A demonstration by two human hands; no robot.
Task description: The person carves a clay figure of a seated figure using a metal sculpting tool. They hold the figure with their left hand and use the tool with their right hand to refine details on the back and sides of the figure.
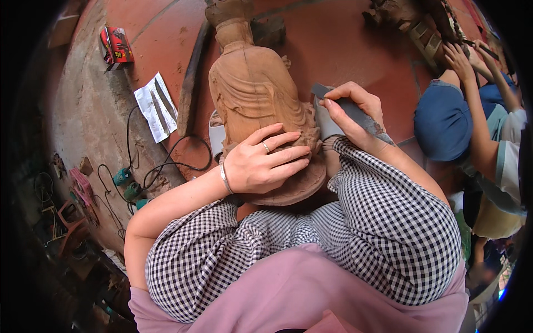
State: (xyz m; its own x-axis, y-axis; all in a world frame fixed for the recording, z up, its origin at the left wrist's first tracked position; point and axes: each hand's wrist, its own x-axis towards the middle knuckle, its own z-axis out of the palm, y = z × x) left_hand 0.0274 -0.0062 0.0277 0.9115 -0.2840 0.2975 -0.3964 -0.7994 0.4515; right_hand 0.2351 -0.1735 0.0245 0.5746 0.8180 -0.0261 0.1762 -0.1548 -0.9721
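Note:
A carved wooden statue (251, 83) of a robed figure lies between my knees, its head away from me and its round base near my lap. My left hand (266, 164) lies flat on the lower part of the carving, fingers spread. To the right of the statue, my right hand (373, 105) pinches a dark grey sheet of sandpaper (354, 112) between thumb and fingers. The sandpaper is held apart from the wood, and its far end sticks out past my fingertips. Part of the base is hidden under my left hand.
At left, a red box (116, 48) and white paper (155, 108) with dark strips lie near a long wooden bar (192, 83). Green power tools (127, 186) trail black cords. At right, another person's hands (461, 61) work on a dark carving (425, 33).

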